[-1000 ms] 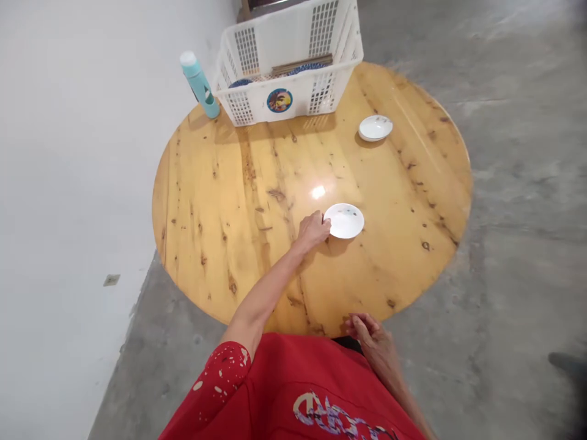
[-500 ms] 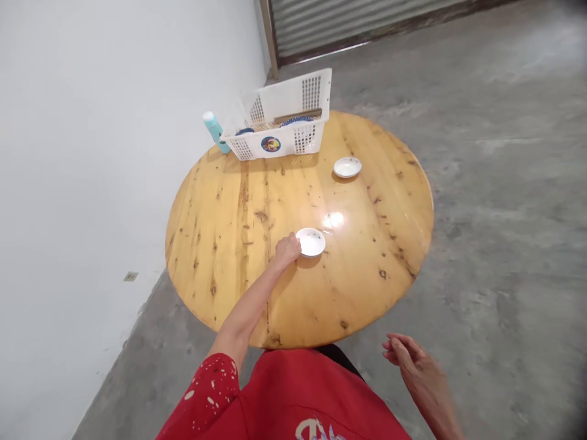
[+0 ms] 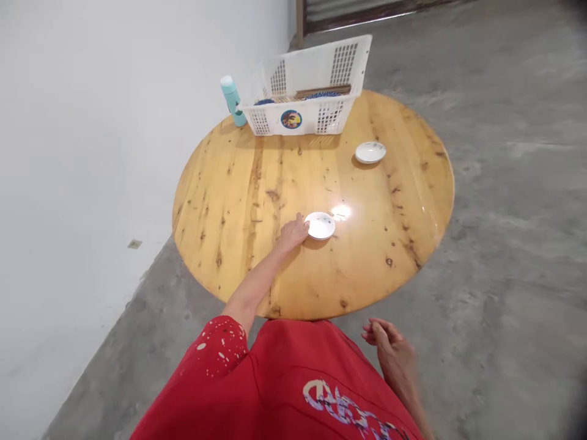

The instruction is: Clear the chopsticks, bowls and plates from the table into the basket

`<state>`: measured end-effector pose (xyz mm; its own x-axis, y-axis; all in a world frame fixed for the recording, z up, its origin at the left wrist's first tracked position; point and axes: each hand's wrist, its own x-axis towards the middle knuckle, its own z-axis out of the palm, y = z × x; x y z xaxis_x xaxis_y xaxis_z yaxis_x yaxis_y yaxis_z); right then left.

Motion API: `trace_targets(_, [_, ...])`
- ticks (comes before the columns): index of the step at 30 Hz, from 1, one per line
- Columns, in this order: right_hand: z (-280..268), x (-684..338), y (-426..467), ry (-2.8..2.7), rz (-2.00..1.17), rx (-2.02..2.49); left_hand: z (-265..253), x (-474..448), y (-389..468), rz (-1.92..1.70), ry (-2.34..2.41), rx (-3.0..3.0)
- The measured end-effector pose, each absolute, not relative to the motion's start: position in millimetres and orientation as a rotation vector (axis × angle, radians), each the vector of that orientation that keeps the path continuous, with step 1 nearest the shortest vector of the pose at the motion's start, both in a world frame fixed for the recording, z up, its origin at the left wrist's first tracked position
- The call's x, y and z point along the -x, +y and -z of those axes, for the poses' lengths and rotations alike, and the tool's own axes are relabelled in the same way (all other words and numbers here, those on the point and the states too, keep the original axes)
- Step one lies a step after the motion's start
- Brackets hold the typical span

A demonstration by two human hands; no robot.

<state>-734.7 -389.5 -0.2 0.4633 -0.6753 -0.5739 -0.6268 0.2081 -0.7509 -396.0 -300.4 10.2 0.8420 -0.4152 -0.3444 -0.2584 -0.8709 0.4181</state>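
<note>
My left hand (image 3: 293, 234) reaches over the wooden table to the left side of a small white dish (image 3: 320, 226). Its thumb is at the dish's rim, while another finger stands away from it, so the hand looks open. The dish rests upright on the tabletop and has faint marks inside. Off the table's front edge, my right hand (image 3: 391, 347) hangs above the floor with its fingers curled against the thumb. Nothing shows in it. A second small white dish (image 3: 370, 153) sits farther back to the right.
A white plastic basket (image 3: 316, 116) holding blue-patterned items and brown sticks or slats stands at the back of the round table (image 3: 220, 208). Left of it is a light-blue bottle (image 3: 233, 101). A white wall (image 3: 92, 122) borders the left side.
My left hand has shifted slightly left from the near dish, its fingers more spread. My right hand has come closer to my body. The camera view has tilted, moving the table in the picture.
</note>
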Motion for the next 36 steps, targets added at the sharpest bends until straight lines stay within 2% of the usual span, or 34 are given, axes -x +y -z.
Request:
trace_targets(5, [-1.7, 694.9, -392.8, 1.082, 0.071, 1.511, 3.7, 406.8, -289.3, 0.93, -0.216, -2.093])
trace_targets(8, [-3.6, 676.1, -388.0, 0.994, 0.082, 1.552, 14.7, 417.5, -294.3, 0.981, -0.109, -1.841])
trace_targets(15, [2.5, 681.0, -370.7, 0.919, -0.048, 1.594, 25.4, 422.4, -302.5, 0.962, -0.047, -1.741])
trace_targets(21, [12.3, 676.9, -395.5, 0.886, -0.101, 1.552, 19.1, 419.6, -304.1, 0.917, 0.047, -1.743])
trace_targets(26, [21.4, 679.5, -449.6, 0.838, -0.142, 1.559, 21.4, 420.9, -313.4, 0.78, 0.117, -1.8])
trace_targets(36, [10.7, 736.5, -636.1, 0.924, -0.136, 1.584, 1.1, 439.6, -330.0, 0.549, 0.407, -1.826])
